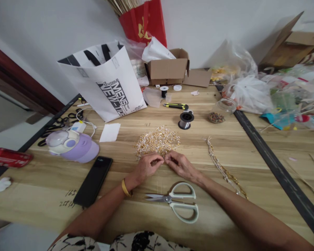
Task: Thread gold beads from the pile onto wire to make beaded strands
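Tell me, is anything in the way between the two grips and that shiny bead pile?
Nothing visible: the left grip and right grip are at the near edge of the gold and clear bead pile. The scissors lie below both grips in view, not between.

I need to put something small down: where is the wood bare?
Bare wood lies between the shiny pile and the strands, between the strands and the black strip, and between the phone and the left hand. It is crowded along the back, with the printed white bag, cardboard box and plastic bag.
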Tool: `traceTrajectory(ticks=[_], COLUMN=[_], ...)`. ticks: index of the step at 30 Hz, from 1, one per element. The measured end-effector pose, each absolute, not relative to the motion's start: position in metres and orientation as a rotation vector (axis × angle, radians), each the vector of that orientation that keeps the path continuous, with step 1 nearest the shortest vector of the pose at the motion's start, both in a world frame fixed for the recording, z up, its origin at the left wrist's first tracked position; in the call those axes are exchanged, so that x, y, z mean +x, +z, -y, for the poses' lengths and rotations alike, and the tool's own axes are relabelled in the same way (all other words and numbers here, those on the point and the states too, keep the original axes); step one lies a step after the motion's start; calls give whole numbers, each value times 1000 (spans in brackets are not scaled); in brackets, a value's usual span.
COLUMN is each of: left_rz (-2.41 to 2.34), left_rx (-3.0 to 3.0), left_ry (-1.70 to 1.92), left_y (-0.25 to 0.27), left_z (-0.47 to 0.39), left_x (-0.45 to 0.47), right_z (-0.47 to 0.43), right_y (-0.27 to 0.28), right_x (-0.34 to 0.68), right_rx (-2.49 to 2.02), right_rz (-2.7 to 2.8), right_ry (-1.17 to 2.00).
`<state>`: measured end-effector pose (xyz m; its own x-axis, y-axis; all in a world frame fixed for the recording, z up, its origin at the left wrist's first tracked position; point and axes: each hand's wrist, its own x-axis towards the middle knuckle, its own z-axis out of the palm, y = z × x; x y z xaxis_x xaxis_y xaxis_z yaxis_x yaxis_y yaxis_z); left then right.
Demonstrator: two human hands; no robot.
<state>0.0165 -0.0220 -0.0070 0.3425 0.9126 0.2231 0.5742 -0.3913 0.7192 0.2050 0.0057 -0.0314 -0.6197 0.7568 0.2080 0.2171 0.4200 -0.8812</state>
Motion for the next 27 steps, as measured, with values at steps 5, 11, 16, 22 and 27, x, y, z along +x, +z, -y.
traceTrajectory(ticks=[5,11,16,22,27], left_rz=[-1285,-1259,-1241,-1268,-1305], left_rx=[2133,2265,2338,2462,2444], left_ry=[832,826,810,780,822], left_y=[-7,-8,-2,-2,-7], left_z=[22,22,24,24,22], left_x=[15,14,16,16,14], right_z=[-6,-6,-5,-6,-5], right_y=[-33,-31,-31,-32,-31], right_x=[204,204,204,204,203], right_rx=[-818,-834,-825,-831,-871], right_rz=[2065,2062,2056,2043,1993], right_ry=[1167,1171,1178,1178,1202])
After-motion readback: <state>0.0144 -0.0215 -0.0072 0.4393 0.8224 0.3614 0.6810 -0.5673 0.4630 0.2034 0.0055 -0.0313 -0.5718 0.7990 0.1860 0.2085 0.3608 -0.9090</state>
